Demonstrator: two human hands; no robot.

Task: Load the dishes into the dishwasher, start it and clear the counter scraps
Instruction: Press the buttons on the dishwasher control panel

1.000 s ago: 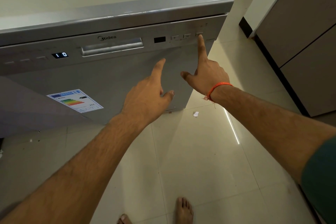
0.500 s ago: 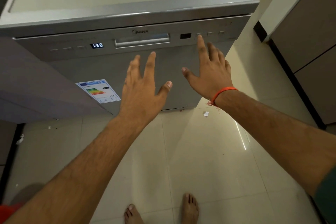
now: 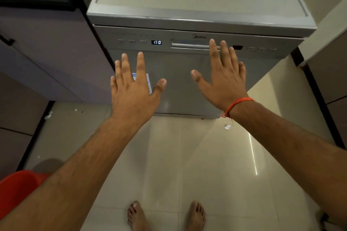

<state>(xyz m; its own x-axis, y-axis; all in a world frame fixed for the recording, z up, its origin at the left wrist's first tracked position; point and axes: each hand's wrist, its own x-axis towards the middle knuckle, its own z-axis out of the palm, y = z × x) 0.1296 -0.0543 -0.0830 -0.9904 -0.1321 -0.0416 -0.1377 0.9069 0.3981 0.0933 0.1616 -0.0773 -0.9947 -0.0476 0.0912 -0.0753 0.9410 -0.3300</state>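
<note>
While the grey dishwasher (image 3: 187, 80) stands shut at twelve o'clock, its little screen (image 3: 156, 42) glows 1:30. The left hand (image 3: 134, 90) and right hand (image 3: 223, 80) are held flat before its door, fingers spread apart, holding nothing. Bare feet stand at six o'clock.

Silver-grey dishwasher (image 3: 187, 73), white-lit display (image 3: 156, 42), orange wrist thread (image 3: 238, 103), cream glossy floor tiles (image 3: 216, 165)
</note>
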